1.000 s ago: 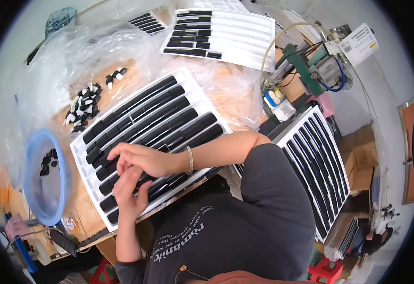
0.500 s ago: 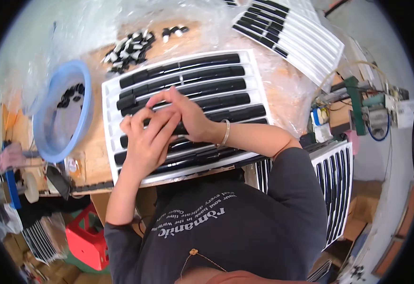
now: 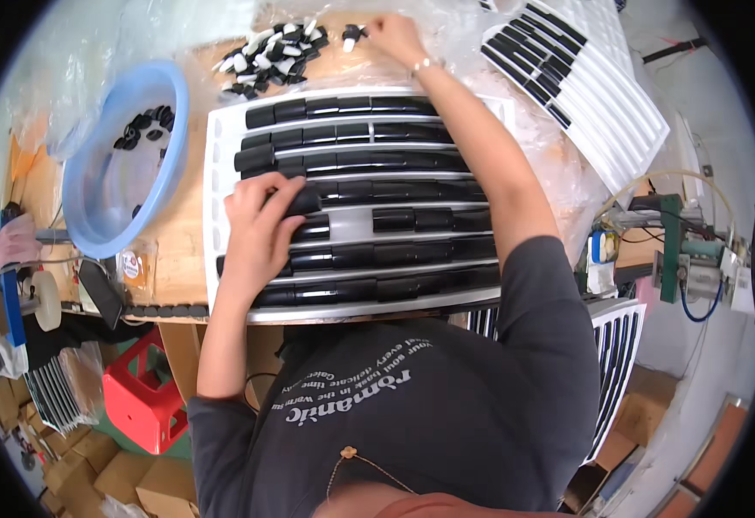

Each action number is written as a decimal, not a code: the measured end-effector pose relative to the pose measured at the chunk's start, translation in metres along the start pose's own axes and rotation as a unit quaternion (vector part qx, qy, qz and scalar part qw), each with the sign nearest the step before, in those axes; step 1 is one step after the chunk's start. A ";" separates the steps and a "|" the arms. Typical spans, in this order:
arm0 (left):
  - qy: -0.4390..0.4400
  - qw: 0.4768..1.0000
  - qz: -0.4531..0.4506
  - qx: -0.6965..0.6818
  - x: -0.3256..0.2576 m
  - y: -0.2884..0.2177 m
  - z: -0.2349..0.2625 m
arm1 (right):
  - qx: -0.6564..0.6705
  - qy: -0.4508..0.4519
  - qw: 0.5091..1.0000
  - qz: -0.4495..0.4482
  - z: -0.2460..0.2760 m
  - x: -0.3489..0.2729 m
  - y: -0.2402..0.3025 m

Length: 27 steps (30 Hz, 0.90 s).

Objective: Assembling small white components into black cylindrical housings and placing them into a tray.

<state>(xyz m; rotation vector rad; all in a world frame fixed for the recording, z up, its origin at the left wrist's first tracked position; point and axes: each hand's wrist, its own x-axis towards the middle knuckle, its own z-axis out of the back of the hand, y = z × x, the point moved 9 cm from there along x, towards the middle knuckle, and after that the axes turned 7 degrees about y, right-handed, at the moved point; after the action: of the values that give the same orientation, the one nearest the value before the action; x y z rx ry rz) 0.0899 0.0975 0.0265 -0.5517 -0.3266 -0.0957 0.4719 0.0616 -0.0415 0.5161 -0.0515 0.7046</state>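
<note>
My left hand (image 3: 255, 226) is at the left side of a white ribbed tray (image 3: 213, 155), its thumb and fingers closed round a short black cylinder (image 3: 302, 201). Rows of glossy black cylinders (image 3: 412, 252) lie end to end in the tray's grooves. A bare stretch of groove shows in one row, right of my left hand. Past the tray's far edge, my right hand (image 3: 395, 41) pinches at a small black-and-white plug-like piece (image 3: 352, 36); its fingertips partly cover it. Just left of that lies a heap of similar black and white pieces (image 3: 276, 55).
A blue oval basin (image 3: 179, 129) with several black pieces inside stands at the left. Another partly filled white tray (image 3: 606, 112) lies at the far right. Clear plastic sheeting covers the table's back. A red stool (image 3: 140, 401) is below left, and a green-framed device (image 3: 673, 229) is at the right.
My hands have parted. The right one has reached from the tray's middle to the loose pieces at the back; the left stays over the tray's left part. The view has shifted slightly.
</note>
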 end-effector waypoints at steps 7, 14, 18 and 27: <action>0.115 0.993 -0.022 0.010 0.008 -0.025 -0.072 | -0.129 -0.089 0.987 -0.029 -0.061 0.074 -0.116; 0.103 0.993 -0.006 -0.061 0.000 -0.013 -0.079 | -0.101 0.004 0.995 -0.003 -0.047 0.035 -0.047; 0.168 0.983 -0.065 -0.049 -0.007 -0.003 -0.064 | -0.137 0.011 0.989 -0.054 -0.019 0.021 -0.070; 0.208 0.967 -0.127 0.081 -0.015 -0.004 -0.047 | 0.371 0.145 0.913 0.084 0.047 -0.114 0.119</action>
<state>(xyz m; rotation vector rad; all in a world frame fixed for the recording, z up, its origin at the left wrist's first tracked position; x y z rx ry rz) 0.0882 0.0694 -0.0143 -0.3129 0.0068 -0.4231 0.3153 0.0466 0.0269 1.1388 0.4757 0.9617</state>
